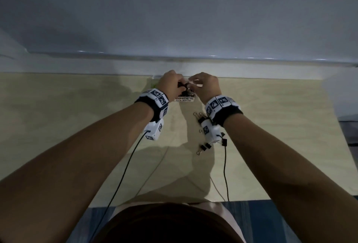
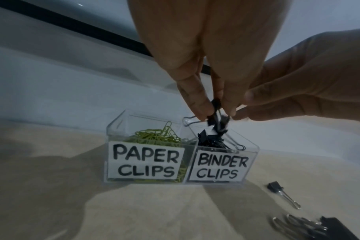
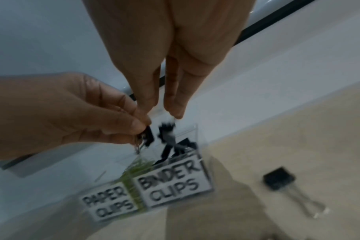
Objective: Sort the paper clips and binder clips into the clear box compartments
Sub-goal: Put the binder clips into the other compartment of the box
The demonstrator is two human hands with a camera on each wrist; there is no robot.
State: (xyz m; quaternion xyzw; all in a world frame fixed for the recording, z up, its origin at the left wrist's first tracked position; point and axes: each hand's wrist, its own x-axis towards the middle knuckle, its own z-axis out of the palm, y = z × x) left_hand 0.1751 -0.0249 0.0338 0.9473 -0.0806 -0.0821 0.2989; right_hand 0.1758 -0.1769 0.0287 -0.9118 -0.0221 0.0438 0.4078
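Left wrist view: binder clips (image 2: 217, 116) pinched between left-hand fingers (image 2: 199, 104).

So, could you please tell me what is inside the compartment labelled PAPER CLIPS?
A heap of yellow-green paper clips lies inside the PAPER CLIPS compartment. The paper label on its front wall covers most of the heap, so what lies lower down cannot be seen.

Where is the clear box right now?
In the head view the clear box sits at the table's far edge, mostly hidden under both hands; the left wrist view shows it directly below the left hand, loose binder clips lying right of it.
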